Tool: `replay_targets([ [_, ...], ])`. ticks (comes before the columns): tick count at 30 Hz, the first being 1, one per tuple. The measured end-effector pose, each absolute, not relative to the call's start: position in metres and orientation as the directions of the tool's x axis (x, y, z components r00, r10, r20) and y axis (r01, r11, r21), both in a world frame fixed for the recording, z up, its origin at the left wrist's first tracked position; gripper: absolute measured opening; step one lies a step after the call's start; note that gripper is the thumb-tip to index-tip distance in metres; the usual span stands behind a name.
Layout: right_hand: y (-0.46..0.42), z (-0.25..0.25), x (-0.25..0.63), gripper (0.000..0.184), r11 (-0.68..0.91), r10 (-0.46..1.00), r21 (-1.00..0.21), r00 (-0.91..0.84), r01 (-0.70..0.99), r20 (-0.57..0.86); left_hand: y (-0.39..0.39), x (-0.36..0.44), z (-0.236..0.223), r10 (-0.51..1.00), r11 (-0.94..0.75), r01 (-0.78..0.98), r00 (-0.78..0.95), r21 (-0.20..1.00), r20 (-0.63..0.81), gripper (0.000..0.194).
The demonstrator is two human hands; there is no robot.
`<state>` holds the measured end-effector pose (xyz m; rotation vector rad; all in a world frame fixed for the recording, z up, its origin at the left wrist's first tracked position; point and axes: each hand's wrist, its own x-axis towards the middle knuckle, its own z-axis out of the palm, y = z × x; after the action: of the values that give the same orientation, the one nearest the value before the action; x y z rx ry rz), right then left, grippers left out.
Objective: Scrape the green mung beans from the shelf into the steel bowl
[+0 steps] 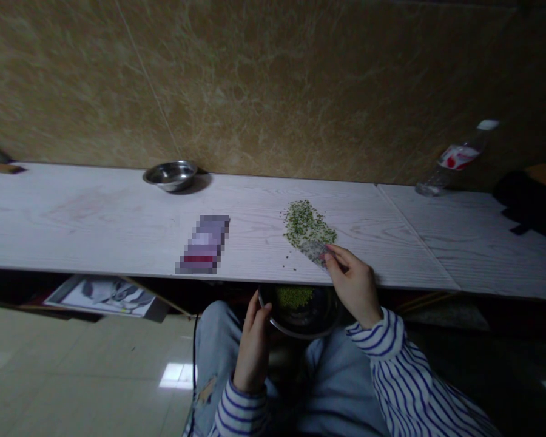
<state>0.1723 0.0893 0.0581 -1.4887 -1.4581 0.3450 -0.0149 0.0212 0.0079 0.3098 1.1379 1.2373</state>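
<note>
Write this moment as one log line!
left hand: holding lower bowl; right hand: pinching clear piece; green bits: on table and in lower bowl

Metal basin (312, 320) at five o'clock, far rim hidden by tabletop (95, 221), black bundle (523, 200) cropped at three, purplish slab (204, 244) pixelated

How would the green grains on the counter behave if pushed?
The green grains would likely scatter, not move as one: they lie loose, with outliers around the patch. Each looks tiny, so probably light and easily shifted. Off the front of the counter, some could fall, perhaps into the bowl below.
</note>
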Motion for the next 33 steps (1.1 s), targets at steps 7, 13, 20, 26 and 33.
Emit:
replay_targets([
  [7,0.099,0.063,0.162,0.03,0.273,0.89,-0.737,0.129,0.619,0.438,0.023,-0.019,0.01,0.859,0.36,-0.547,-0.122,0.756,-0.498,0.052],
  [13,0.094,0.064,0.16,0.028,0.298,0.907,-0.726,0.054,0.619,0.418,0.023,-0.026,0.013,0.849,0.353,-0.561,-0.145,0.749,-0.508,0.048],
  [20,0.096,0.066,0.159,0.028,0.314,0.905,-0.718,0.032,0.621,0.423,0.024,-0.042,0.014,0.857,0.359,-0.527,-0.142,0.77,-0.496,0.056],
  [26,0.091,0.066,0.152,0.026,0.381,0.899,-0.678,-0.081,0.628,0.43,0.021,-0.057,0.017,0.87,0.361,-0.464,-0.145,0.809,-0.472,0.058],
  [33,0.072,0.07,0.15,0.022,0.492,0.857,-0.596,-0.23,0.635,0.462,0.015,-0.071,0.011,0.91,0.333,-0.405,-0.098,0.852,-0.402,0.056],
])
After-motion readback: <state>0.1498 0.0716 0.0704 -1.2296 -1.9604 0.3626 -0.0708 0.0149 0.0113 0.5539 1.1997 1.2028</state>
